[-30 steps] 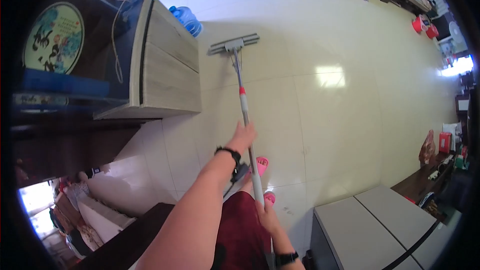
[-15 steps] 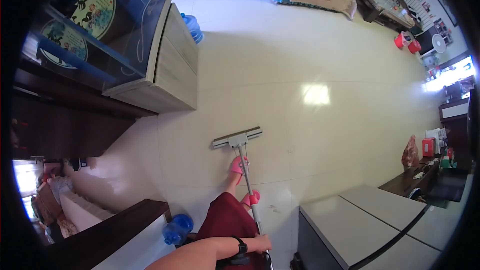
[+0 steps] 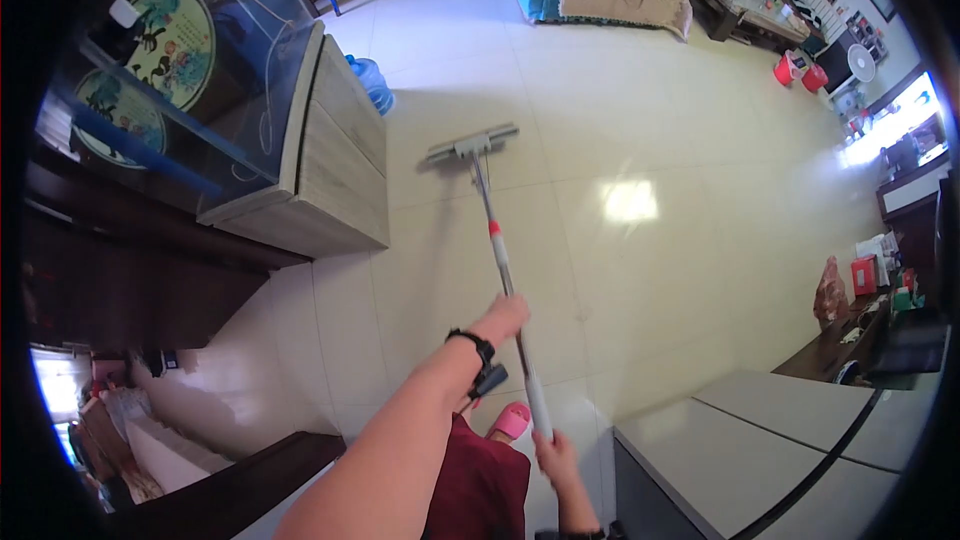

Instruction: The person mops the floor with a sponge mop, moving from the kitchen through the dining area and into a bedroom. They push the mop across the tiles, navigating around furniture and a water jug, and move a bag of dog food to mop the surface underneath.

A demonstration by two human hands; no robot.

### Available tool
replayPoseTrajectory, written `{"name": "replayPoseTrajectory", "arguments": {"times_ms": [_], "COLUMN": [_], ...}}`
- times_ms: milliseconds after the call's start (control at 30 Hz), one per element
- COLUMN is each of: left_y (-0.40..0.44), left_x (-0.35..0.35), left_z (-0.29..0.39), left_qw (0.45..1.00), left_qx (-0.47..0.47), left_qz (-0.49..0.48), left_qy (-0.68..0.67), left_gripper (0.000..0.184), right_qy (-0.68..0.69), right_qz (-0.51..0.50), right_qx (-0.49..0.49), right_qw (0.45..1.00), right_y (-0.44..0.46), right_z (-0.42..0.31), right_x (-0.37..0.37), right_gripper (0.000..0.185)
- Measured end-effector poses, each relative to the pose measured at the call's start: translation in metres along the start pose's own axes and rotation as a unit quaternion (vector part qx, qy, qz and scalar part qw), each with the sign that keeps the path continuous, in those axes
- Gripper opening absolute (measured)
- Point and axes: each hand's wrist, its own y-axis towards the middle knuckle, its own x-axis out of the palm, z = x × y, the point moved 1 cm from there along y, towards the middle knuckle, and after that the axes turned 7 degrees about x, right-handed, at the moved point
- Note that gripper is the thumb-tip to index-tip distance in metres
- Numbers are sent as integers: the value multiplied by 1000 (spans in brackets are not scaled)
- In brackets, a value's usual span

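A mop (image 3: pixel 473 146) with a wide grey head and a long metal pole stretches forward over the tiled floor. Whether its head touches the tiles or hovers just above, I cannot tell. My left hand (image 3: pixel 505 316), with a black band on the wrist, is closed around the middle of the pole, below its red collar. Lower down, my right hand (image 3: pixel 556 455) grips the grey handle near the pole's end. Below my arms show a dark red garment (image 3: pixel 480 485) and one pink slipper (image 3: pixel 512 421).
A glass-topped cabinet (image 3: pixel 340 170) stands left of the mop, with a blue water bottle (image 3: pixel 372 85) behind it. Grey cabinets (image 3: pixel 760 450) are at lower right. A covered sofa (image 3: pixel 620 0) and low table (image 3: pixel 735 5) lie at the back. Pale glossy tiles (image 3: pixel 680 270) spread rightward.
The mop head has moved forward, away from my feet. My left hand has reached forward with the pole, and my right hand has come into view on the handle.
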Motion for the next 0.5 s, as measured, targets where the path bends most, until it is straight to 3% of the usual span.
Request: {"name": "replayPoseTrajectory", "arguments": {"times_ms": [67, 133, 233, 333, 400, 433, 467, 500], "left_y": [27, 30, 18, 7, -21, -34, -46, -59], "left_x": [5, -27, -31, 10, 37, 48, 64, 72], "left_z": [-45, -62, -74, -43, 5, 33, 68, 108], "left_qw": [988, 988, 964, 988, 983, 983, 985, 985], "left_qx": [19, -47, -30, 7, 72, 119, 143, 157], "left_qz": [155, 146, 264, 118, 159, 139, 93, -24], "left_qy": [23, -14, 29, 99, 53, 10, -30, -65], "left_gripper": [13, 16, 16, 16, 12, 9, 6, 3], "right_qy": [7, 148, 181, 100, 91, 87, 116, 122], "right_qz": [2, -90, -122, -101, -101, -130, -155, -143], "right_qx": [-51, -34, -16, 10, -22, 75, 110, 154], "right_qw": [999, 984, 976, 990, 990, 985, 975, 970], "right_y": [75, 89, 90, 78, 42, 9, -21, -55], "right_z": [-22, -98, -118, -49, 13, 32, 61, 94], "right_x": [19, 25, 35, 44, 34, 20, 9, -1], "right_gripper": [29, 26, 22, 24, 23, 25, 26, 31]}}
